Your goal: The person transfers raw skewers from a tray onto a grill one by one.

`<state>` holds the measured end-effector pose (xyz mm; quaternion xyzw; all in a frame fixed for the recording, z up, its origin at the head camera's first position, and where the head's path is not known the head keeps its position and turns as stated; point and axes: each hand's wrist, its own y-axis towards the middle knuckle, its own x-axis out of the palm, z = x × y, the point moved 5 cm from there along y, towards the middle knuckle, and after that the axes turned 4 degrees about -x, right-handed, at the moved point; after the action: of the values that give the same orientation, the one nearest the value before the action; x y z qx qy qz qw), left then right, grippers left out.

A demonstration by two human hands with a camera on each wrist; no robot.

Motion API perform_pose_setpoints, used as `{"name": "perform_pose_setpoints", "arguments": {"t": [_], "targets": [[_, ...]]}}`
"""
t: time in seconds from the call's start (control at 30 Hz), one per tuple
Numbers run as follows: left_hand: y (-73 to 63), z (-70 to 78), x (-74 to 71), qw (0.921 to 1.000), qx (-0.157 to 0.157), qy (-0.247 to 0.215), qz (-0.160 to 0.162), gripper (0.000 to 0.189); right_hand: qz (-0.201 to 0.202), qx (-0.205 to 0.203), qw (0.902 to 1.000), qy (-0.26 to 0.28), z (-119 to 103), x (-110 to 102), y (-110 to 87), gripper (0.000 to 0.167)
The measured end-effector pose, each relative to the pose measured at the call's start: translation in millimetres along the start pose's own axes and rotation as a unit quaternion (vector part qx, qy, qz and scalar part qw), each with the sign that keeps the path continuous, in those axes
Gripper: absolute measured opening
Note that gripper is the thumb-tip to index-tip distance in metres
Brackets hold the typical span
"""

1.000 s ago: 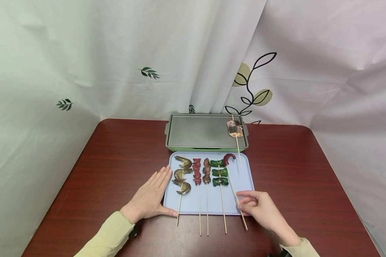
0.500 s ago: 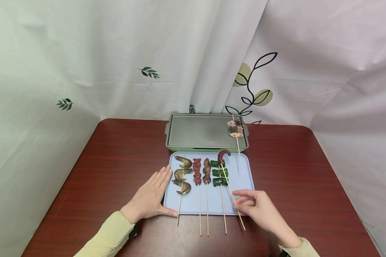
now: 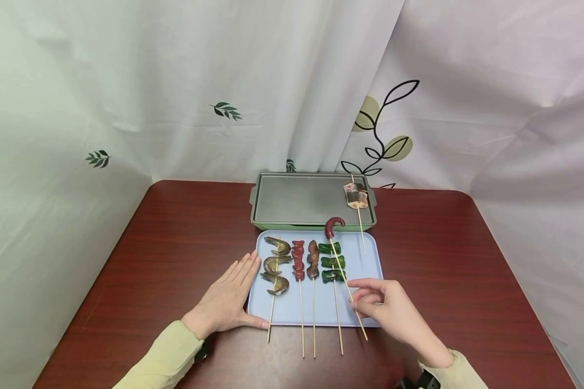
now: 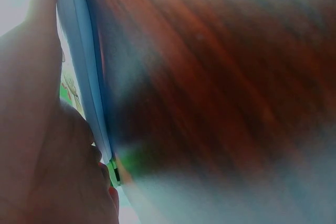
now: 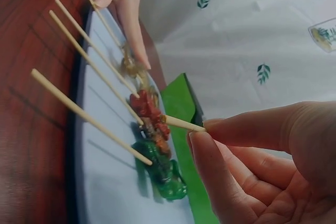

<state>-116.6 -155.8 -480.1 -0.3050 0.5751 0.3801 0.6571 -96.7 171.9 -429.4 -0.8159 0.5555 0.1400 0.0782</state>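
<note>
My right hand (image 3: 384, 305) pinches the stick of a skewer with a curled dark-red tentacle (image 3: 333, 227) between thumb and forefinger. The stick slants above the tray, its tentacle end over the tray's far rim, near the griddle. In the right wrist view the pinched stick (image 5: 184, 124) shows between the fingertips. My left hand (image 3: 229, 297) lies with straight fingers along the left rim of the light-blue tray (image 3: 292, 313), thumb at its front corner. On the tray lie skewers of shrimp (image 3: 277, 265), red meat (image 3: 298, 259), brown meat (image 3: 313, 258) and green pepper (image 3: 333, 261).
Behind the tray stands a grey griddle (image 3: 297, 197) with a green base. A fish skewer (image 3: 356, 195) lies at its right end, the stick reaching over the tray. Skewer sticks overhang the tray's front rim. A white curtain (image 3: 253, 81) hangs behind the brown table (image 3: 433, 243).
My right hand has moved left and slightly away from me with the tentacle skewer, whose tip went from the tray's right part to its far rim. My left hand has stayed still.
</note>
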Motion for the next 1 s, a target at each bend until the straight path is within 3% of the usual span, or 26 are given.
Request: {"name": "perform_pose_setpoints", "arguments": {"t": [0.47, 0.73, 1.0], "targets": [[-0.3, 0.3, -0.2, 1.0000, 0.001, -0.004, 0.002, 0.138, 0.036, -0.008, 0.9986, -0.037, -26.6, -25.1, 23.4, 0.039], [-0.1, 0.7, 0.7, 1.0000, 0.002, -0.008, 0.002, 0.139, 0.070, -0.004, 0.9971, -0.031, -35.6, -41.1, 43.7, 0.039], [0.2, 0.4, 0.0, 1.0000, 0.000, -0.006, 0.001, 0.137, 0.092, 0.021, 0.9955, 0.006, -29.9, -52.5, 74.0, 0.038]]}}
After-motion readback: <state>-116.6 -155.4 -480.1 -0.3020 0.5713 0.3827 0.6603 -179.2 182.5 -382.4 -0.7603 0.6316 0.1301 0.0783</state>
